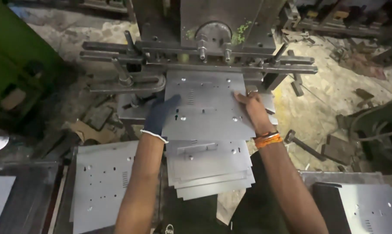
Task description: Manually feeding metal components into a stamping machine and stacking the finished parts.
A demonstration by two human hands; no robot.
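Note:
A grey punched metal sheet (207, 108) lies flat on the bed of a press machine (213, 26). My left hand (159, 115), in a dark blue glove, grips the sheet's left edge. My bare right hand (252, 110), with an orange band at the wrist, holds its right edge. The sheet's far end reaches under the machine's tooling bar (196, 58). Below the held sheet, a fanned stack of similar sheets (211, 169) rests near my lap.
Another pile of punched sheets (100, 182) sits at lower left, and more sheets (369, 208) at lower right. A green machine body (14, 56) stands at the left. Scrap pieces and a hammer (300, 143) litter the dirty floor at right.

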